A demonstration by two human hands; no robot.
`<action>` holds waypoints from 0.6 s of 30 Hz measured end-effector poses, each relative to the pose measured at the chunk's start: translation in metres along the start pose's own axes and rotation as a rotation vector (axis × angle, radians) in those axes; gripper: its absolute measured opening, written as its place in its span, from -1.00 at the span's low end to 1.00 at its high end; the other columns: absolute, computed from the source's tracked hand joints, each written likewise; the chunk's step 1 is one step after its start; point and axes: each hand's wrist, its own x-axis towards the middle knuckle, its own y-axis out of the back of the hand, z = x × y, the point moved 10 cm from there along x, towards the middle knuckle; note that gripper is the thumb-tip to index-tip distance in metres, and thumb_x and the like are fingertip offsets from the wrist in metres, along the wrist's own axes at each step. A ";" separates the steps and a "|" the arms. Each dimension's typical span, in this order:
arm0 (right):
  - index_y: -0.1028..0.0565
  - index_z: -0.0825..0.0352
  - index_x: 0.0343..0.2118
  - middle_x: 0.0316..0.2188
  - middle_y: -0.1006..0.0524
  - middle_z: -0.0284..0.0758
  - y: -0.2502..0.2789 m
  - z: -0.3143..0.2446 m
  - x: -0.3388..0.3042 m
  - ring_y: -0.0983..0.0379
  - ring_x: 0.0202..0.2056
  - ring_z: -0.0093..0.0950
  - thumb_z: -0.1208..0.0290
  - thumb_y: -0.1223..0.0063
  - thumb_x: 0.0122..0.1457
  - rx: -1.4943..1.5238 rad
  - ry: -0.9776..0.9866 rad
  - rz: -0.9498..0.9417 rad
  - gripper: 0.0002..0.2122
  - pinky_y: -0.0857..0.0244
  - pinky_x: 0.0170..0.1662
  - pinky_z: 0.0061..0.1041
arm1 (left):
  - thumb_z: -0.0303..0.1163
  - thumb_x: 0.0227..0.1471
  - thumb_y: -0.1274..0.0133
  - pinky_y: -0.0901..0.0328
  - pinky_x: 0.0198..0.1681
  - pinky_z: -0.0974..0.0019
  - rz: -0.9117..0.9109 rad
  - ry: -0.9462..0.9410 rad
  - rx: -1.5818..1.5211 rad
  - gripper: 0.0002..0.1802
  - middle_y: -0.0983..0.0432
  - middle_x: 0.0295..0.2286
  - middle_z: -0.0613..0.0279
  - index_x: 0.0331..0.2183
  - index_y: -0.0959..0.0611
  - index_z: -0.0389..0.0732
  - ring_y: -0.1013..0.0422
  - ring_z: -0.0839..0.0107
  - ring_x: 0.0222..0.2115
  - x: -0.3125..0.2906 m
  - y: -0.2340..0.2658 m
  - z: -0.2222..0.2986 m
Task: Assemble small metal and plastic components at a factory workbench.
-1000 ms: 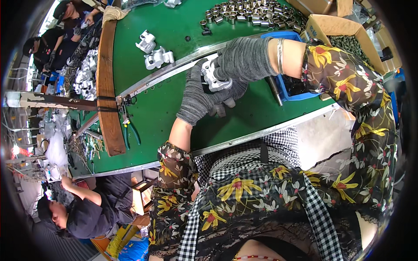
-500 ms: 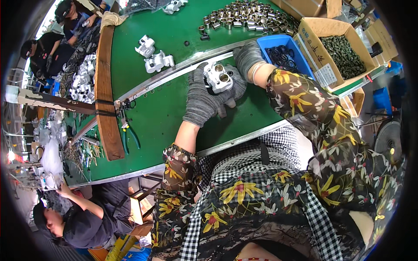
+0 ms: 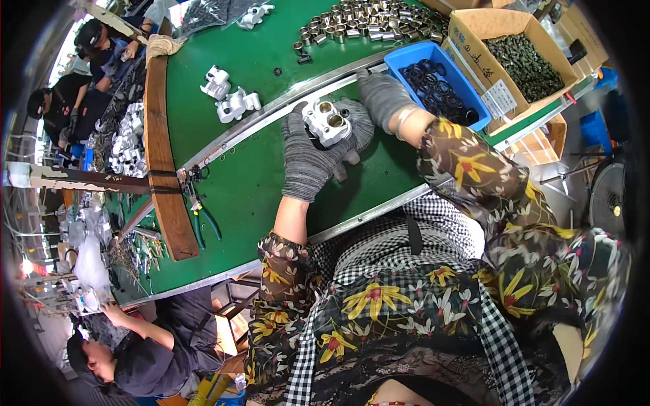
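My left hand, in a grey knitted glove, is closed around a silver cast-metal brake caliper body. Its two round bores face up, and the caliper is above the green tabletop. My right hand, gloved alike, is at the metal rail, just left of a blue plastic bin of black rubber rings. The right fingers are bent together and point down at the rail; anything between them is hidden. Two more caliper bodies lie beyond the rail.
Many metal sleeves are heaped at the far side. A cardboard box of small dark parts stands right of the bin. Green-handled pliers lie beside a wooden bar at left. Other people work on the left.
The whole view has shifted a little. My right hand has drawn slightly toward me, along the bin's left side. My left hand keeps its hold on the caliper body.
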 end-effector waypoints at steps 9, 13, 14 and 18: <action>-0.44 0.38 -0.17 -0.37 -0.56 -0.16 0.043 0.040 0.005 -0.53 -0.31 -0.33 0.20 -0.04 0.18 0.742 -0.193 0.243 -0.68 -0.39 -0.21 -0.36 | -0.39 -0.48 -0.45 -0.28 0.04 0.21 0.046 -0.073 0.047 0.02 -0.25 -0.09 0.04 0.06 -0.26 -0.26 -0.33 0.22 -0.08 0.004 0.001 -0.013; -0.45 0.30 -0.43 -0.67 -0.43 -0.38 0.149 0.009 -0.005 -0.37 -0.66 -0.60 0.12 -0.06 0.20 1.879 -0.263 0.418 -0.70 -0.26 -0.59 -0.62 | -0.41 -0.43 -0.43 -0.30 0.03 0.23 0.062 -0.048 -0.061 0.00 -0.29 -0.09 0.07 0.06 -0.24 -0.28 -0.36 0.25 -0.11 -0.007 0.009 -0.009; -0.43 0.26 -0.57 -0.77 -0.35 -0.44 0.168 0.006 -0.010 -0.32 -0.72 -0.63 0.03 -0.02 0.22 2.118 -0.254 0.502 -0.61 -0.23 -0.64 -0.68 | -0.41 -0.43 -0.43 -0.30 0.03 0.23 0.056 -0.050 -0.062 0.00 -0.29 -0.09 0.07 0.06 -0.24 -0.28 -0.36 0.25 -0.11 -0.005 0.006 -0.007; -0.44 0.26 -0.50 -0.70 -0.40 -0.45 0.229 -0.044 0.014 -0.32 -0.69 -0.65 0.05 0.00 0.24 1.866 0.668 0.389 -0.65 -0.21 -0.63 -0.66 | -0.38 -0.41 -0.45 -0.34 -0.04 0.27 -0.008 -0.059 -0.058 -0.04 -0.35 -0.12 0.12 0.03 -0.26 -0.28 -0.38 0.32 -0.14 -0.004 -0.009 0.019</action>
